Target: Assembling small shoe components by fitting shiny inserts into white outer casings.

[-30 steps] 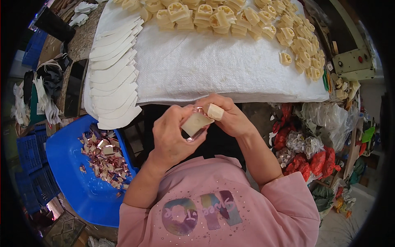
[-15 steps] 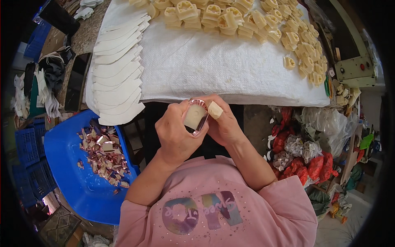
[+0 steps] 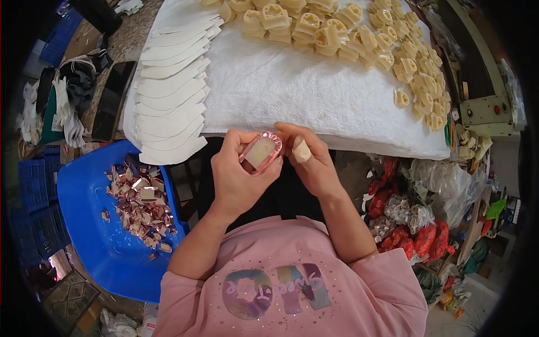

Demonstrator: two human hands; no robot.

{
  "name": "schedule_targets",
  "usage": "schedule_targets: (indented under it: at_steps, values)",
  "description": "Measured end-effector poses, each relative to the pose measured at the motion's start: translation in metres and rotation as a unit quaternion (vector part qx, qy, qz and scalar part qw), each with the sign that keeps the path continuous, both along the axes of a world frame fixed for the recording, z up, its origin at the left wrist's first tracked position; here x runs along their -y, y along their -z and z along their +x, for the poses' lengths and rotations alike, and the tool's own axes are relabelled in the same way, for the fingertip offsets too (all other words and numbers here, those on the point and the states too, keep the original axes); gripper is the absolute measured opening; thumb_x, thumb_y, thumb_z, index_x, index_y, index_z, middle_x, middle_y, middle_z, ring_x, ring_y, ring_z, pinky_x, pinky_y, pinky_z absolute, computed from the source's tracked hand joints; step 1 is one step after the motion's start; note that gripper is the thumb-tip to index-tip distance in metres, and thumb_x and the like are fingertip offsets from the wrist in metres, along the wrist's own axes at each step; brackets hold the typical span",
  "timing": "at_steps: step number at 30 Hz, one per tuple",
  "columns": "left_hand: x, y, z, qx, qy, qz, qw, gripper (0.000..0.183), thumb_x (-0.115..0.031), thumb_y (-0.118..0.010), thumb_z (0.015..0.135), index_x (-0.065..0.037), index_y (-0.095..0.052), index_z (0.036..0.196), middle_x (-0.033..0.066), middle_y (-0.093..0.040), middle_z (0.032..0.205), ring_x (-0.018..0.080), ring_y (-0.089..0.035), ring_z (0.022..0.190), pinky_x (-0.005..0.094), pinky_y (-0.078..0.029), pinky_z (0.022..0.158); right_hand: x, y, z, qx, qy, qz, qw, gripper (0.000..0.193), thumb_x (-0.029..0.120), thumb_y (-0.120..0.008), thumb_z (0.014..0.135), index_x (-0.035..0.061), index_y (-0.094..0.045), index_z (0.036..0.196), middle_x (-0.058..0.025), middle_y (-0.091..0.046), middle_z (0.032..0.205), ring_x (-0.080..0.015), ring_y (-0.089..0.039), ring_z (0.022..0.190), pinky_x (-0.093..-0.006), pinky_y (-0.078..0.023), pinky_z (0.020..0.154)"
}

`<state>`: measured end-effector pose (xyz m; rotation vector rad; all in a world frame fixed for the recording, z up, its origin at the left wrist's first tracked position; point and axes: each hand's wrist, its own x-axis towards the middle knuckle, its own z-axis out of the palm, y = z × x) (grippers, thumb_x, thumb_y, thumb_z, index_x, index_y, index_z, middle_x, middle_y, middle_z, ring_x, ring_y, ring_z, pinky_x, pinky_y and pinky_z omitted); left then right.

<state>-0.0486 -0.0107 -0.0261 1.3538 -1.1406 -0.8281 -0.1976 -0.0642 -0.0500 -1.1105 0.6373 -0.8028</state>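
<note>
My left hand (image 3: 241, 177) is closed around a small arch-shaped piece (image 3: 261, 151). It has a flat pale face and a shiny pink foil rim pleated along its rounded end. Just right of it is my right hand (image 3: 314, 163), index finger stretched toward the pleated rim and thumb apart from it. A beige wrap (image 3: 301, 150) covers that thumb. Nothing shows in the right hand's grip, though its lower fingers are partly hidden. Both hands are over my lap, at the near edge of the table's white woven cover (image 3: 269, 90).
Overlapping white curved strips (image 3: 174, 92) line the cover's left side. Many beige hollow pieces (image 3: 331, 36) are heaped at the far side and right. A blue tub (image 3: 84, 224) at lower left holds pink foil-edged pieces (image 3: 143, 205). Red bags (image 3: 426, 238) sit at right.
The foil-edged piece has tilted in my left hand, its rounded end now toward the upper right. My right hand has shifted slightly right, away from it. The view has moved a little.
</note>
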Motion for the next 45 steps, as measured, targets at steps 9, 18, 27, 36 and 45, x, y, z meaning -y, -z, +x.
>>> schedule_targets:
  at_steps: [9,18,27,36,45]
  values:
    - [-0.005,0.005,0.015,-0.083,0.088,0.018,0.993,0.034,-0.031,-0.068,0.083,0.000,-0.058,0.090,0.0023,-0.058,0.077,0.0055,-0.049,0.068,0.0198,-0.040,0.062,0.008,-0.021,0.005,-0.099,-0.050,-0.248,0.962,0.023,0.017,-0.056,0.087,0.0040,-0.052,0.106,-0.0092,-0.047,0.102,-0.0223,-0.044,0.090,-0.0325,-0.037,0.082]
    - [-0.019,0.003,0.024,-0.252,0.099,0.000,0.963,0.015,-0.010,-0.066,0.083,0.000,-0.058,0.089,0.0010,-0.056,0.078,0.0048,-0.048,0.070,0.0198,-0.040,0.063,0.004,-0.033,0.028,-0.208,0.022,-0.437,0.875,0.019,0.019,-0.062,0.080,0.0037,-0.051,0.083,-0.0103,-0.046,0.077,-0.0285,-0.042,0.074,-0.0379,-0.035,0.066]
    - [-0.049,-0.003,0.065,-0.063,-0.173,-0.022,0.983,0.009,-0.001,-0.065,0.079,0.000,-0.060,0.086,0.0015,-0.057,0.076,0.0059,-0.051,0.065,0.0201,-0.041,0.059,0.016,-0.037,0.065,-0.183,-0.020,-0.454,0.872,0.026,0.014,-0.070,0.074,0.0054,-0.058,0.096,-0.0089,-0.052,0.090,-0.0274,-0.047,0.084,-0.0355,-0.037,0.069]
    - [-0.123,0.031,0.163,0.254,-0.450,0.122,0.848,0.018,-0.006,-0.064,0.079,-0.002,-0.062,0.097,0.0072,-0.054,0.085,0.0184,-0.054,0.079,0.0298,-0.044,0.073,0.017,-0.023,0.106,-0.248,0.001,-0.553,0.796,0.025,0.006,-0.069,0.070,0.0067,-0.061,0.094,-0.0064,-0.051,0.097,-0.0259,-0.045,0.093,-0.0393,-0.033,0.080]
    - [-0.072,0.015,0.138,0.234,-0.345,0.077,0.906,0.025,-0.005,-0.060,0.083,-0.004,-0.058,0.108,0.0078,-0.056,0.090,0.0131,-0.053,0.081,0.0273,-0.044,0.073,0.027,-0.033,0.135,-0.275,-0.010,-0.595,0.756,0.023,0.005,-0.067,0.070,0.0078,-0.064,0.093,-0.0047,-0.052,0.095,-0.0243,-0.046,0.094,-0.0413,-0.032,0.084]
